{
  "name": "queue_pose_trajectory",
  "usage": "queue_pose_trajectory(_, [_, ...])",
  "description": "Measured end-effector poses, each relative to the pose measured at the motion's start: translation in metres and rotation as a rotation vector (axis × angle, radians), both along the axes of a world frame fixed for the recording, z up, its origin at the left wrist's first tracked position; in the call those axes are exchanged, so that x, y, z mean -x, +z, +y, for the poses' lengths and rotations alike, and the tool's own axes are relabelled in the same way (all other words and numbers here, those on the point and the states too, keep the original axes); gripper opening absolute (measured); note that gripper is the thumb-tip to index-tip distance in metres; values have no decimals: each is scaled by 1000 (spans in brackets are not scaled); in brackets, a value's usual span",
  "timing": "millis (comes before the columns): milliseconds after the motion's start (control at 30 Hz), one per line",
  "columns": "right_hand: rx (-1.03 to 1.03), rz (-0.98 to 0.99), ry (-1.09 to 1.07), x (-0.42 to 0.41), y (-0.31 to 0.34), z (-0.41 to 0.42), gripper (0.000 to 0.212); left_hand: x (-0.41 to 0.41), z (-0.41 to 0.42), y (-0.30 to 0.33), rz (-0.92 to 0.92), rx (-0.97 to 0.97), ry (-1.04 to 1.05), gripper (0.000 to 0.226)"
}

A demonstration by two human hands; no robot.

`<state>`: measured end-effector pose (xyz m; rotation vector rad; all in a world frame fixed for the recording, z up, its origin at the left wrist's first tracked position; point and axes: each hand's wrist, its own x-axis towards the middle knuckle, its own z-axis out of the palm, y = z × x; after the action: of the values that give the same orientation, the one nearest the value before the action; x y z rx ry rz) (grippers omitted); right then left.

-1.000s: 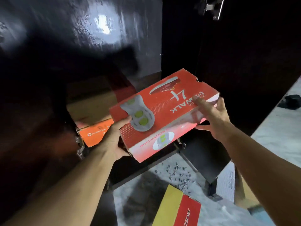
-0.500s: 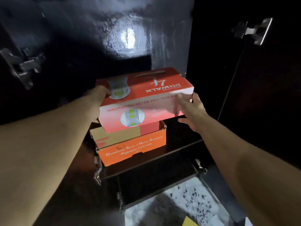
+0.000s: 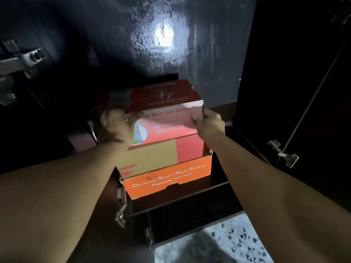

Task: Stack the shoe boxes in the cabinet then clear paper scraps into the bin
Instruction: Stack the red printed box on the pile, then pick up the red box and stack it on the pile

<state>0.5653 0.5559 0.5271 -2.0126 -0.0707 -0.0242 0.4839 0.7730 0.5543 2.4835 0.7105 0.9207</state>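
Both hands grip the red shoe box (image 3: 167, 103) atop two boxes inside the cabinet (image 3: 190, 194).

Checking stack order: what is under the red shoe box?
Under the red shoe box sits a tan and red box, itself on an orange safety-shoe box. Their tops are covered. Left hand and right hand grip the red box.
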Motion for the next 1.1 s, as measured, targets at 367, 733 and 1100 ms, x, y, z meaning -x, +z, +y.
queue_pose_trajectory(367, [176, 62, 219, -12, -1, 6, 66, 3, -7, -3, 102, -169, 13, 41])
queue_pose_trajectory(733, [197, 120, 281, 12, -12, -37, 66, 11, -45, -4, 407, -284, 14, 107])
queue_pose_trajectory(1100, [262, 323, 247, 145, -81, -167, 47, 144, -174, -121, 648, 318, -411, 50])
